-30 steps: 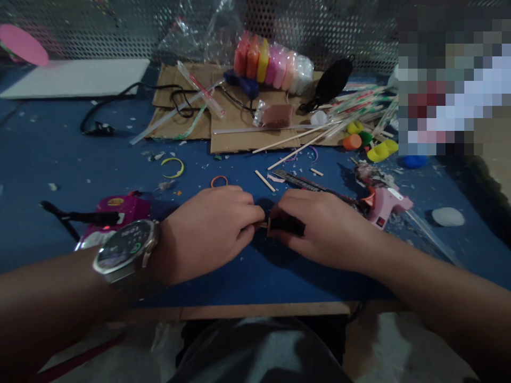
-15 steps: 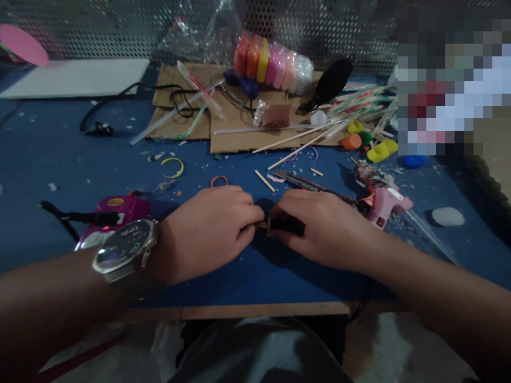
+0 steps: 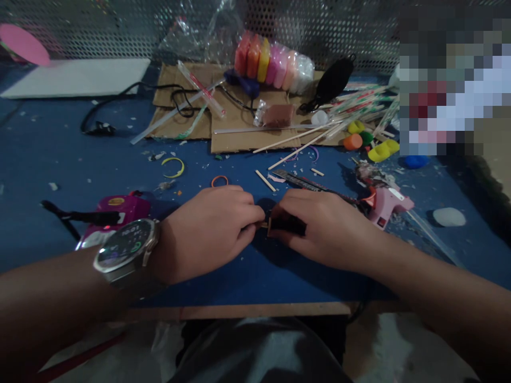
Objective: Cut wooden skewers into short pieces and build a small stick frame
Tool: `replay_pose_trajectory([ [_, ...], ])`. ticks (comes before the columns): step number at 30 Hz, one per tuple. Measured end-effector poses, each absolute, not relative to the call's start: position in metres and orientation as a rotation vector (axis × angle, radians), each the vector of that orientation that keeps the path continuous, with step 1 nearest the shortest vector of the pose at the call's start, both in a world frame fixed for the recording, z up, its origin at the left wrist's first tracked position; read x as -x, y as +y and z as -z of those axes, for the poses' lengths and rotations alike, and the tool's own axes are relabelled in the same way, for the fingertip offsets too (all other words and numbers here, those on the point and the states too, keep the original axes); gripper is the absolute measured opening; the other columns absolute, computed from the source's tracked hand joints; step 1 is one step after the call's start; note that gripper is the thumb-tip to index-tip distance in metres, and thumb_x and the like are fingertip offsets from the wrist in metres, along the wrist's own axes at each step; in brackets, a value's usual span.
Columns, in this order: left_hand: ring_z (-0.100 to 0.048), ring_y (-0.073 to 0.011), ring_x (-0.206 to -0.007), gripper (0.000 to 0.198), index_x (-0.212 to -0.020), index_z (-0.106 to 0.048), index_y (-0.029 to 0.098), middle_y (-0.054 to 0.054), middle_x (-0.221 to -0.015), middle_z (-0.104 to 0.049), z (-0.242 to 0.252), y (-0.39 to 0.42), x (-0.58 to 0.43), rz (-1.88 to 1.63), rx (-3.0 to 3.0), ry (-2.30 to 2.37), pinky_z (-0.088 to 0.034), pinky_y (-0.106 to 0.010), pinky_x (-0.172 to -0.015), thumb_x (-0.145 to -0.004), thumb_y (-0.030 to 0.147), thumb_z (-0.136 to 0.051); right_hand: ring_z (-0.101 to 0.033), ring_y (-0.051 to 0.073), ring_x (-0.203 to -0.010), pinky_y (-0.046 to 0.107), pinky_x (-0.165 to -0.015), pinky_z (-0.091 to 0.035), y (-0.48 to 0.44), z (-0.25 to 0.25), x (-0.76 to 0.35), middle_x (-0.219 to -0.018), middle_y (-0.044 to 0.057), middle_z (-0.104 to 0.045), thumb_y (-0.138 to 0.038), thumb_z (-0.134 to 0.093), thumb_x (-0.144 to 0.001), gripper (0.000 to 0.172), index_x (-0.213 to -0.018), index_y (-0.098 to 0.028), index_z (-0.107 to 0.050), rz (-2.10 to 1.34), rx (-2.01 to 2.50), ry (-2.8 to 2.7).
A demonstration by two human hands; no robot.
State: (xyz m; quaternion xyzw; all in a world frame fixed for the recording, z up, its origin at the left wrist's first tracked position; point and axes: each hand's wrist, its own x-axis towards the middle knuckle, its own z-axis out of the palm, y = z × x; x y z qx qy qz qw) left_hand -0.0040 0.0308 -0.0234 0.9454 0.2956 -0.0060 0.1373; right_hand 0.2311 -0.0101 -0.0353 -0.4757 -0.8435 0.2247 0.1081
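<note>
My left hand (image 3: 211, 231) pinches a thin wooden stick (image 3: 264, 225), of which only a short bit shows. My right hand (image 3: 329, 226) grips a small cardboard piece (image 3: 270, 226) by thumb and fingers; its edge faces the stick, and most of it is hidden by the hand. Stick and cardboard meet, or nearly so, between the hands. Just beyond the right hand lies a utility knife (image 3: 297, 180), with a short stick piece (image 3: 265, 181) by its blade. An orange ring (image 3: 219, 181) rests beyond the left hand.
A pink glue gun (image 3: 385, 206) lies right of my right hand. A purple device (image 3: 122, 208) with a black cable sits beside my left wrist. Behind are cardboard sheets (image 3: 247, 142), packed coloured clay (image 3: 275, 61), wooden skewers (image 3: 295, 139) and a white board (image 3: 80, 77).
Almost nothing differs. Both hands keep the same hold and place, and the whole view has shifted very slightly.
</note>
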Motion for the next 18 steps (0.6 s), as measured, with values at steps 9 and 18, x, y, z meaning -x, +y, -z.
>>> replay_pose_trajectory([
  [9, -0.072, -0.0255, -0.096, 0.022, -0.102, -0.080, 0.023, -0.003, -0.098, -0.078, 0.0251, 0.0323, 0.0023, -0.006, -2.746, 0.841, -0.052, -0.040, -0.084, -0.103, 0.023, -0.059, -0.072, 0.025, -0.091, 0.038, -0.079, -0.050, -0.0090, 0.0367, -0.2311, -0.099, 0.006, -0.075, -0.026, -0.078, -0.094, 0.012, -0.102, -0.017, -0.075, -0.658, 1.389, -2.472],
  [18, -0.071, -0.0251, -0.096, 0.022, -0.102, -0.080, 0.023, -0.003, -0.097, -0.077, 0.0239, 0.0323, 0.0055, -0.012, -2.730, 0.830, -0.052, -0.040, -0.084, -0.103, 0.022, -0.059, -0.072, 0.025, -0.090, 0.038, -0.079, -0.050, -0.0101, 0.0363, -0.2319, -0.099, 0.006, -0.075, -0.027, -0.079, -0.095, 0.013, -0.102, -0.017, -0.075, -0.649, 1.388, -2.473],
])
